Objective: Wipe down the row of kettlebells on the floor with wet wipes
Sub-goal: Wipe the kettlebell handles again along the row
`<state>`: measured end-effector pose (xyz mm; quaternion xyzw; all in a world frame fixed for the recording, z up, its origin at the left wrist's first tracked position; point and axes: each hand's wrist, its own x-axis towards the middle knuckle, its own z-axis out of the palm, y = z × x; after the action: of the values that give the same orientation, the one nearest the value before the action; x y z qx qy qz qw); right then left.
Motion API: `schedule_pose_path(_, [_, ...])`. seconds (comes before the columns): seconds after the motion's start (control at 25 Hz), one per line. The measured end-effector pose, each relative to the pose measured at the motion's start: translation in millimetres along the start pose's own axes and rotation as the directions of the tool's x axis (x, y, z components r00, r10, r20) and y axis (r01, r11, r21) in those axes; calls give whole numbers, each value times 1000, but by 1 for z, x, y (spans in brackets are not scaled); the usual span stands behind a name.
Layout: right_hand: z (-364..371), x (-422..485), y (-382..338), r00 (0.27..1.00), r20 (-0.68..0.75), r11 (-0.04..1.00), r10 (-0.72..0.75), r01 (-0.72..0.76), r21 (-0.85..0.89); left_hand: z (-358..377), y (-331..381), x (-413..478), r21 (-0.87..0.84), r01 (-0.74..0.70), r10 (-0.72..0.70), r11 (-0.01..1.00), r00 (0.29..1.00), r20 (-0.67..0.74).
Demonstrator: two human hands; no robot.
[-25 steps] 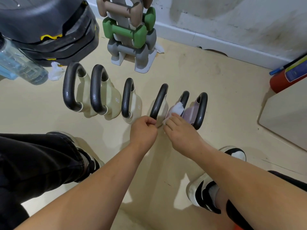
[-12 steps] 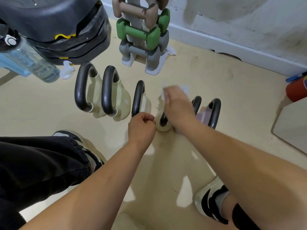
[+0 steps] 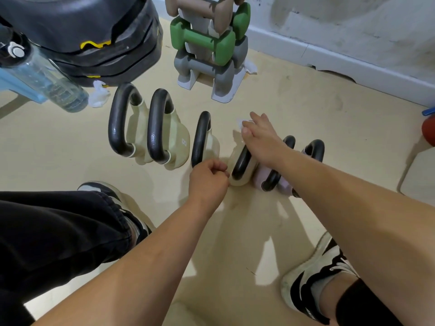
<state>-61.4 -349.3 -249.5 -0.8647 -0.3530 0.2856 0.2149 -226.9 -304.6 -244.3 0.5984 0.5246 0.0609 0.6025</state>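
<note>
Reaching arms: two bare forearms run in from the near edge; a black trouser leg (image 3: 58, 231) and a shoe (image 3: 110, 191) lie left of the left hand, and another shoe (image 3: 313, 278) lies under the right forearm.
Left hand (image 3: 208, 177): curled into a fist with nothing visible inside, just beside the near end of the third kettlebell (image 3: 200, 137); whether they touch cannot be told.
Fourth kettlebell (image 3: 241, 165): cream body and black handle, between the two hands, its far half covered by the right hand.
Right hand (image 3: 263, 140): beyond the left hand, fingers nearly straight, laid flat over that kettlebell's far side.
Wet wipe (image 3: 241, 122): only a white corner shows past the right fingertips; the rest is hidden beneath them.
Row: six kettlebells run left to right across the floor. Each black handle loop has its long axis near to far, across the row.
Large cream pair (image 3: 157, 128): well left of the left hand.
Lilac pair (image 3: 315, 149): right of the right hand, partly hidden by the forearm.
Beyond the hands: a dumbbell rack (image 3: 207, 43) and a crumpled wipe (image 3: 98, 94).
Cut off: a water bottle (image 3: 44, 78) at the left edge.
</note>
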Motion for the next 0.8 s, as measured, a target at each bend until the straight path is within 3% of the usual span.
schedule_pose_path(0.2, [47,-62,-1,958,-53,871,-281,232,-433,-6,2,4,-22,26,-27,999,999,-26])
schedule_pose_path(0.4, [63,-98,18,867,148,659,-476,463,-592,-6,-9,7,37,48,-46,998,998,-50])
schedule_pose_path(0.48, [49,-80,19,865,150,638,-479,460,-617,-5,-12,6,44,57,-55,997,997,-54])
schedule_pose_path(0.56, [29,-50,10,923,30,768,-383,336,-546,-4,-9,5,38,61,-60,997,998,-19])
schedule_pose_path(0.64, [12,-19,4,984,-63,954,-166,144,-264,-5,-4,4,38,65,-66,997,998,8])
schedule_pose_path(0.72, [3,0,5,999,-23,996,33,-31,78,-5,-2,4,41,58,-58,998,998,14])
schedule_pose_path(0.8, [8,3,4,998,-49,997,50,-47,62,-7,-3,6,37,62,-62,997,998,7])
